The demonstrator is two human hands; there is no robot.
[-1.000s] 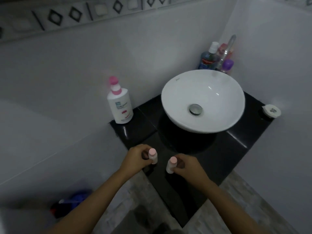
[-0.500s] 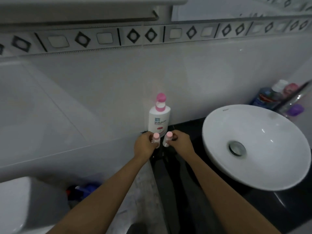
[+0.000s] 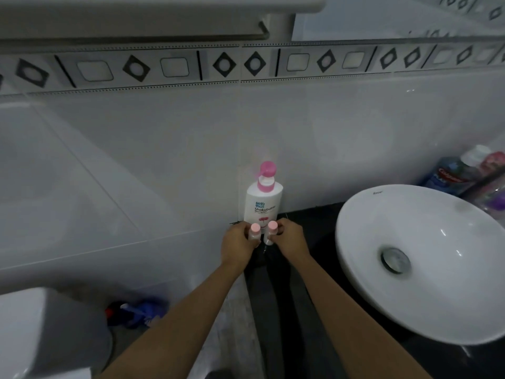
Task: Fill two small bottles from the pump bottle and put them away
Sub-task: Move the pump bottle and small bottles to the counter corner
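A white pump bottle point(image 3: 263, 203) with a pink pump head stands against the tiled wall at the left end of the black counter point(image 3: 314, 214). Directly in front of it, my left hand point(image 3: 237, 246) grips one small white bottle with a pink cap point(image 3: 254, 231). My right hand point(image 3: 291, 239) grips a second small pink-capped bottle point(image 3: 271, 232). The two small bottles are upright, side by side and close together. Whether their bases touch the counter is hidden by my fingers.
A white vessel basin point(image 3: 420, 258) fills the right of the counter. Toiletry bottles point(image 3: 453, 173) stand behind it by the wall. A white toilet tank point(image 3: 41, 324) is at lower left, with a blue item point(image 3: 139, 313) on the floor. A shelf point(image 3: 153, 15) hangs overhead.
Both hands carried the small bottles from the counter's front edge to just in front of the pump bottle. The view swung left and closer; over the last half second little moved.
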